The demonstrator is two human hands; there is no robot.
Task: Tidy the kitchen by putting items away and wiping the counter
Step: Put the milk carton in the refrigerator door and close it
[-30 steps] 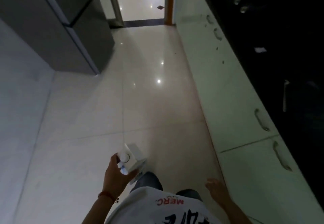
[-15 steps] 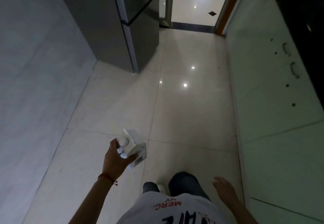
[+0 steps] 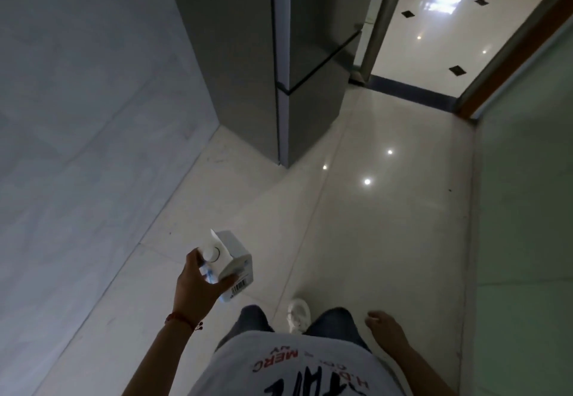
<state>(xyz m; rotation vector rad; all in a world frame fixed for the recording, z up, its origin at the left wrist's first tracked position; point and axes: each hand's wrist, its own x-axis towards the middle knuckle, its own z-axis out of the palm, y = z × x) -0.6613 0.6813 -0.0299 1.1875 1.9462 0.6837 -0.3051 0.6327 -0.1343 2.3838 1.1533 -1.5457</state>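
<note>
grey wall (image 3: 77,116) | grey fridge (image 3: 248,54) | glossy tile floor (image 3: 387,225)

The fridge (image 3: 310,70) has come nearer, the carton (image 3: 231,259) still carried.

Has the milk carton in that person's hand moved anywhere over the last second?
Yes. The carton, gripped in the left hand, has been carried forward toward the grey fridge, which now stands much nearer ahead.

You hold a matt paperboard carton (image 3: 231,259) with a smooth plastic cap (image 3: 212,253). Beneath you the tiled floor (image 3: 372,225) is glossy, mirroring ceiling lights. The fridge (image 3: 279,54) ahead shows smooth, satin grey metal.
</note>
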